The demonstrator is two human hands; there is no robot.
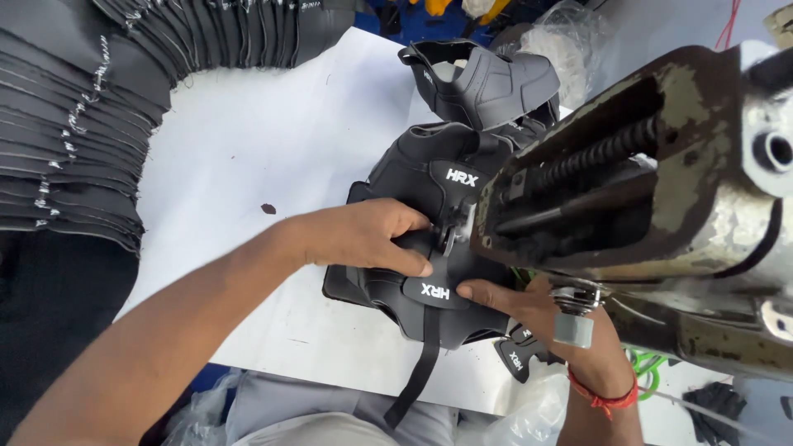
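White tabletop strewn with black shoe uppers, worn sewing machine at right.

Head view: left hand clenched on black shoe upper, pressing it under the needle; right hand pinching its lower edge beside the tab. Probably light, soft and floppy, best gripped flat near the seam. Stacked black pieces fanned at far left.

Our left arm reaches in from lower left, bare, its hand palm down, fingers curled and thumb stretched right. Our right hand comes up from below, fingers pointing left, a red wristband on.
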